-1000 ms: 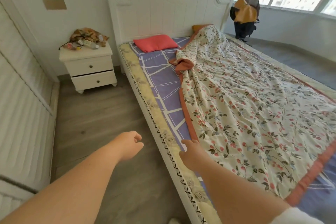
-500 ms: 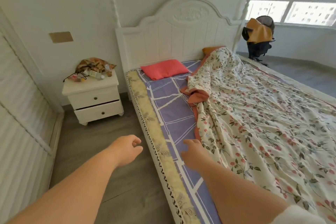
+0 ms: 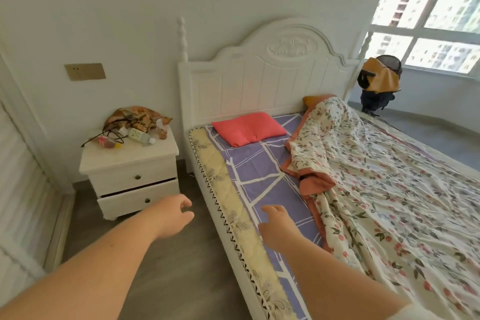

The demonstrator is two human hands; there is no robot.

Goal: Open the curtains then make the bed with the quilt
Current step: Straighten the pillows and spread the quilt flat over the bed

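Note:
A floral quilt with an orange border lies spread over the right part of the white bed, its near upper corner folded back into a bunch. The purple sheet shows bare on the left strip. A red pillow rests by the headboard. My left hand hangs over the floor beside the bed, fingers loosely curled, holding nothing. My right hand reaches over the sheet, fingers relaxed, short of the quilt's edge. No curtain shows at the bright window.
A white nightstand with its lower drawer ajar stands left of the bed, cluttered with a bag, cable and bottle. A chair draped with an orange cloth stands under the window. Grey floor runs along the bed; a white panelled wall is at left.
The view has risen and moved toward the headboard. Both hands have shifted forward along the bed's side, the right one now off the quilt and over the bare sheet.

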